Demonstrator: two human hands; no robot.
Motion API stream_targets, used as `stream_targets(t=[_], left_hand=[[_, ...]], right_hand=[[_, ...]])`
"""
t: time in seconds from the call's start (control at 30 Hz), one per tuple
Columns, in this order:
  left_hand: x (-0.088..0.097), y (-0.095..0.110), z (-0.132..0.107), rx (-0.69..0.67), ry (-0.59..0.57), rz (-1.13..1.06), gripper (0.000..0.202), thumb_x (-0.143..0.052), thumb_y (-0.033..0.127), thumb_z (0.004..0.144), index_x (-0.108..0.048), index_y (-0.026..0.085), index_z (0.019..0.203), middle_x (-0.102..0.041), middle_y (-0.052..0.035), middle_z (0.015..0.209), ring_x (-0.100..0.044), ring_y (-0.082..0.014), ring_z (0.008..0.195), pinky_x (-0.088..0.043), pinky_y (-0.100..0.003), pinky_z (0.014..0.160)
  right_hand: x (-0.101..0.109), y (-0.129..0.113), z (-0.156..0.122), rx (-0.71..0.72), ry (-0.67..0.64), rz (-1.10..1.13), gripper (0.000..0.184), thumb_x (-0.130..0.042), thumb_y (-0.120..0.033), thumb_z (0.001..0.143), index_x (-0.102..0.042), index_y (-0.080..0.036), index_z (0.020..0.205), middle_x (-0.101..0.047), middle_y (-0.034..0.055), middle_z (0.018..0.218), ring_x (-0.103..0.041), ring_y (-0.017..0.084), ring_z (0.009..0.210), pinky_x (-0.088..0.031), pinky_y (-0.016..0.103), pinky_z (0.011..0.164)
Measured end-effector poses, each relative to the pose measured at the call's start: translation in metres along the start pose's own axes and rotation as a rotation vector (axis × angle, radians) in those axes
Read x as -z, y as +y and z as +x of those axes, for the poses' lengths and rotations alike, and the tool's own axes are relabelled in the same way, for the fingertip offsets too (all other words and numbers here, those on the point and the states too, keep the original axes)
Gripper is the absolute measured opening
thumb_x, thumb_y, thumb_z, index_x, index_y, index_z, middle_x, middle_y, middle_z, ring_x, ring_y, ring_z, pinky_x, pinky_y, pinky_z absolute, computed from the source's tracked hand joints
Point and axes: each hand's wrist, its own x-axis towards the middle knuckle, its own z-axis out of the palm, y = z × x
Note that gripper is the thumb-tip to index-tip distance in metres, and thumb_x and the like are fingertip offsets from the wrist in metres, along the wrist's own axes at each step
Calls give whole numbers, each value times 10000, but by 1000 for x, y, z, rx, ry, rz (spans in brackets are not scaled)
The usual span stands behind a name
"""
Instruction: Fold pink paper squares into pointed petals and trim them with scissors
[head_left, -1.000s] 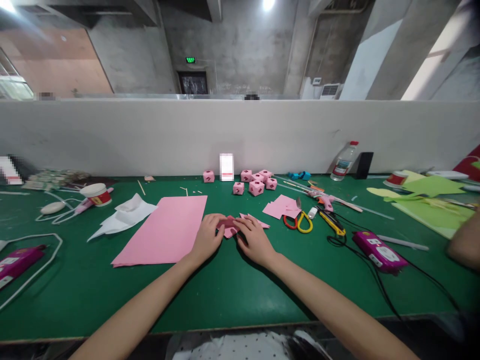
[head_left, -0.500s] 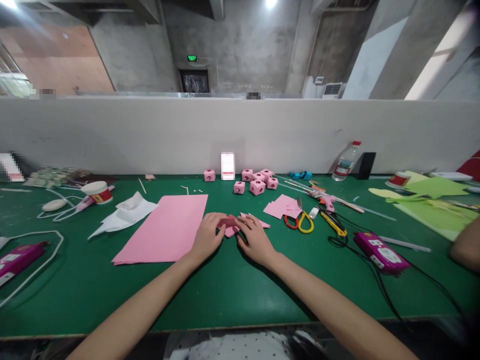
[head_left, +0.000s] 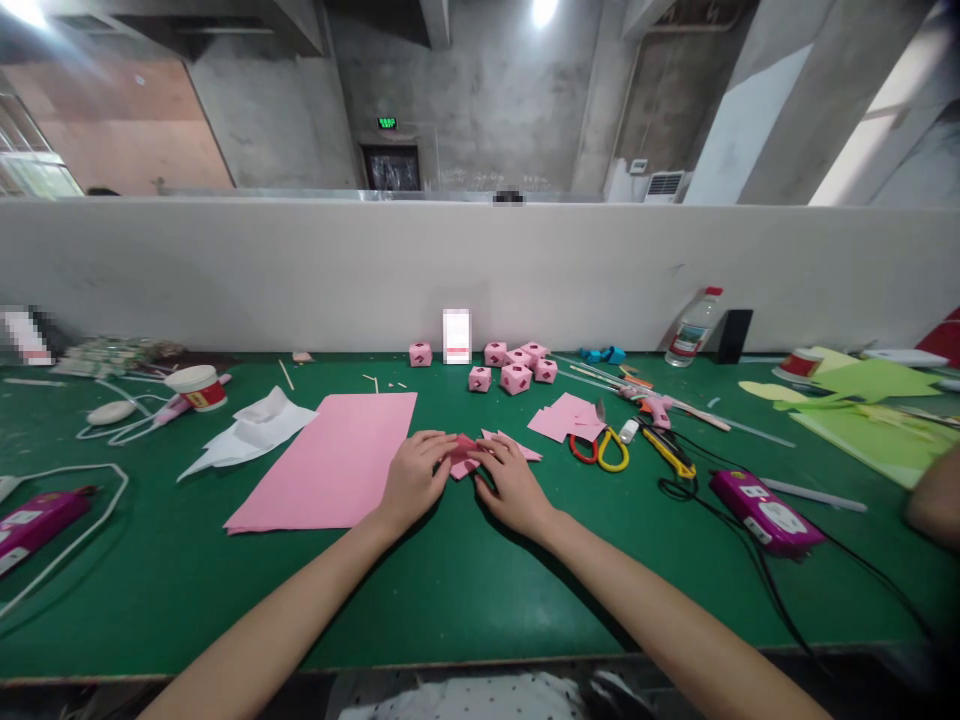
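Both of my hands rest on the green table point(head_left: 465, 600) and pinch a small folded pink paper piece point(head_left: 463, 452) between them. My left hand point(head_left: 414, 478) grips its left side with curled fingers. My right hand point(head_left: 511, 480) presses on its right side, fingers bent over the paper. More small pink paper pieces point(head_left: 517, 447) lie just behind my right hand. A large pink sheet point(head_left: 330, 460) lies flat directly left of my left hand.
Several pink paper cubes point(head_left: 514, 368) stand near the white partition. Pink squares point(head_left: 564, 415), red-and-yellow scissors point(head_left: 598, 447), a glue gun point(head_left: 654, 404), a utility knife point(head_left: 670, 452) and a magenta power strip point(head_left: 765, 510) lie to the right. White paper point(head_left: 251, 430) and a cup point(head_left: 196, 386) sit left. Another person's arm point(head_left: 934, 495) shows far right.
My fingers have shifted slightly on the pink piece, closing in toward each other. The view has tilted a little; nothing else on the table has moved.
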Motion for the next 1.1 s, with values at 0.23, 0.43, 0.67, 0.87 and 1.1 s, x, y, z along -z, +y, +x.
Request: stream_targets(t=[0.23, 0.43, 0.67, 0.87, 1.1], left_hand=[[-1, -1, 0, -18, -9, 13, 243, -545, 157, 878, -700, 244, 1044, -716, -47, 1115, -596, -240, 1068, -505, -461, 910], [-3, -1, 3, -10, -69, 48, 177, -567, 184, 860, -679, 226, 990, -628, -76, 1217, -522, -260, 1153, -460, -468, 968], [0, -7, 6, -35, -27, 37, 113, -546, 218, 910, -658, 228, 900, -650, -52, 1131, -522, -240, 1128, -445, -436, 948], [6, 3, 7, -39, -4, -61, 129, -528, 280, 931, -624, 207, 884, -675, -54, 994, -550, -230, 1083, -436, -406, 946], [8, 14, 5, 146, -61, -195, 205, -468, 331, 951, -614, 187, 937, -672, -49, 892, -603, -192, 841, -468, -318, 767]], right_hand=[[1, 0, -1, -4, 4, 7, 400, -548, -151, 840, -591, -213, 1232, -556, 120, 1300, -416, 280, 1279, -368, 545, 1084], [0, 0, -1, -7, 10, 8, 358, -546, -158, 844, -608, -198, 1194, -566, 118, 1277, -415, 287, 1271, -361, 535, 1096], [5, -4, 2, -7, 75, 92, 245, -521, -192, 889, -605, -196, 1119, -601, 109, 1189, -472, 269, 1207, -366, 507, 1091], [12, -8, 3, -55, 158, 228, 234, -529, -236, 913, -553, -204, 1144, -634, 100, 1092, -552, 257, 1060, -437, 488, 993], [6, -5, 5, -169, 205, 533, 206, -518, -203, 887, -550, -198, 1090, -641, 78, 1031, -634, 189, 892, -532, 345, 802]])
